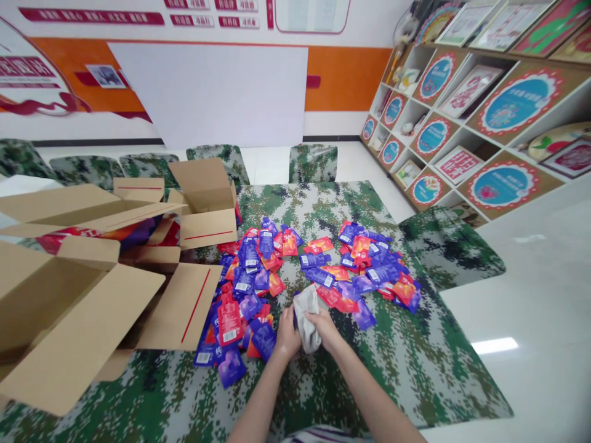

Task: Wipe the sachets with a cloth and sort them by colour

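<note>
My left hand (286, 335) and my right hand (325, 327) meet over the near middle of the camouflage-covered table (415, 363). Both grip a small grey cloth pouch (305, 315) that stands between them. Just beyond the pouch lies a wide scatter of purple and red sachets (323, 264), spread flat on the cloth. A denser heap of the same sachets (240, 307) lies to the left of my left hand, running toward the table's near edge.
Open cardboard boxes (69, 307) with flaps out fill the left side; one box (207, 203) stands farther back. Camouflage-covered chairs (313, 161) line the far side, another chair (450, 246) is at right. Display shelves (462, 123) stand along the right wall.
</note>
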The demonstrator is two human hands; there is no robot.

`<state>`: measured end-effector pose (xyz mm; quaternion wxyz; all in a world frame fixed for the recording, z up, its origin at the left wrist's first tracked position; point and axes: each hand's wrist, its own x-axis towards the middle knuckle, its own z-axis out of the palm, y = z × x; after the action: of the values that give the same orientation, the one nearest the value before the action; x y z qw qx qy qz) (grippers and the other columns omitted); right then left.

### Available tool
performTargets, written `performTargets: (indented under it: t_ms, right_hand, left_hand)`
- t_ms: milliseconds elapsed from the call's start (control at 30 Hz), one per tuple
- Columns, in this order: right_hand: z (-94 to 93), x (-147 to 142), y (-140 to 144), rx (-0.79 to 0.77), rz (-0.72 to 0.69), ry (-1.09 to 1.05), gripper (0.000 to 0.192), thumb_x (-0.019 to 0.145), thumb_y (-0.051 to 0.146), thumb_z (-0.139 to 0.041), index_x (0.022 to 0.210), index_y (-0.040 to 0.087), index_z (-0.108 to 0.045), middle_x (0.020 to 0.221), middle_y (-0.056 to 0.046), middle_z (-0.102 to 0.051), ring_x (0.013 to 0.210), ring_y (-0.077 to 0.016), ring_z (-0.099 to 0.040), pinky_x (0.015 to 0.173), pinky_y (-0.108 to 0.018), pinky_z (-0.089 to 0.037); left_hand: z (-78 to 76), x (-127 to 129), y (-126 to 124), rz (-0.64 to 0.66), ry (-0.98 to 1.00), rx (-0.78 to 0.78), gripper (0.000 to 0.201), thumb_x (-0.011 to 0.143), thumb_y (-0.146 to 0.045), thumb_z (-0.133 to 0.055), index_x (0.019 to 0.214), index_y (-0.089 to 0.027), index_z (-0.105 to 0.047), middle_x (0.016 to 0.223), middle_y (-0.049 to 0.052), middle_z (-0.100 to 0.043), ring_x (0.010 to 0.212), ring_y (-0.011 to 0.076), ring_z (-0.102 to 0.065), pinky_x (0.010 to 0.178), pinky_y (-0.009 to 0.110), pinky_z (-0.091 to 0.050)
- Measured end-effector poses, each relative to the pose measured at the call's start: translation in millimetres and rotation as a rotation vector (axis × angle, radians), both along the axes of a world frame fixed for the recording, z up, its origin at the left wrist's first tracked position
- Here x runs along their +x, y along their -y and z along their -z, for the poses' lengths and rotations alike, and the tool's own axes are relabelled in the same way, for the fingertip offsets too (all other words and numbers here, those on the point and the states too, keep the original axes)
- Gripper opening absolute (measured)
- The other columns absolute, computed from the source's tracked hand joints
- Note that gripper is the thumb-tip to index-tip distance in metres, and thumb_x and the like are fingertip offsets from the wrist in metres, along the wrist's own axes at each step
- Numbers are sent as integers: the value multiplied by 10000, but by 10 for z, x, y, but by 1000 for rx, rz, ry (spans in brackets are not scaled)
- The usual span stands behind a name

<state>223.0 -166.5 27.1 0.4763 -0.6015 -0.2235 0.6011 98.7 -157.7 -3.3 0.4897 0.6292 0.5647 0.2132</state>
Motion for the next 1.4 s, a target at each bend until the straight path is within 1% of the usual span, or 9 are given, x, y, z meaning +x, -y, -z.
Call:
performTargets:
  t_ms: [100, 233, 400, 567, 700, 867, 967, 1167, 1400]
  right_hand:
    - [-34, 52, -29, 30, -9, -74, 350, 599, 290, -634, 920, 152, -650, 857, -68, -701, 748, -234, -639, 705, -338, -489]
    - [31, 239, -87, 51, 9, 262, 349, 664, 282, -551, 969, 137, -636, 872, -78, -683, 784, -245, -616, 727, -361, -479]
    - [145, 387, -113, 176, -283, 843, 572, 636, 85, -461, 1192, 182, -553, 1069, -94, -608, 1014, -246, -521, 926, -388, -373]
    - [233, 246, 20, 200, -516, 1118, 734, 643, 80, -460, 1366, 96, -334, 1190, -167, -470, 1088, -264, -422, 962, -397, -324]
    - [271, 217, 82, 294, -571, 1168, 775, 679, 109, -467, 1414, 133, -224, 1290, -164, -359, 1148, -282, -334, 986, -434, -279]
    - [164, 294, -93, 308, -515, 1129, 651, 741, 50, -390, 1381, 154, -321, 1002, -110, -464, 936, -217, -436, 884, -366, -364]
    - [47, 208, -114, 401, -573, 1144, 598, 777, 77, -408, 1361, 193, -350, 1014, -94, -453, 942, -207, -420, 856, -326, -368]
    - [161, -113, 98, 353, -744, 1115, 352, 872, 241, -426, 1215, 222, -502, 1008, -67, -481, 905, -190, -413, 784, -271, -362]
    - [244, 15, -334, 316, -752, 1172, 270, 843, 237, -477, 1070, 188, -615, 975, -79, -479, 915, -209, -410, 780, -277, -329]
  left_hand:
    - [24, 42, -105, -106, 123, -91, 442, 778, -249, -508, 1213, -170, -519, 1146, 79, -605, 1077, 233, -541, 939, 349, -397]
    - [101, 112, -175, -129, 78, -139, 455, 767, -184, -517, 1221, -158, -508, 1094, 63, -638, 997, 204, -594, 899, 315, -433]
    - [165, 153, -171, -76, -60, -133, 614, 704, -112, -551, 1302, -130, -415, 1239, 107, -534, 1187, 240, -454, 1026, 352, -305]
    - [64, 102, -47, 26, -208, -26, 691, 676, -88, -538, 1340, -99, -348, 1373, 152, -344, 1286, 257, -301, 1077, 346, -206]
    - [-42, -58, 141, 262, -432, 197, 734, 676, -87, -495, 1375, -129, -276, 1446, 127, -207, 1335, 256, -183, 1093, 363, -170]
    - [-60, -198, 382, 633, -463, 299, 771, 682, -108, -458, 1408, -112, -198, 1486, 99, -148, 1360, 247, -102, 1114, 381, -102]
    - [-19, -198, 450, 654, -474, 275, 753, 725, -161, -452, 1417, -94, -161, 1496, 97, -118, 1366, 263, -64, 1116, 403, -80]
    - [77, -196, 475, 652, -439, 155, 541, 795, -251, -422, 1330, -191, -368, 1371, 69, -408, 1295, 244, -303, 1090, 385, -185]
    - [91, -191, 437, 661, -465, 246, 769, 748, -270, -479, 1423, -121, -141, 1502, 83, -102, 1371, 256, -42, 1116, 398, -87]
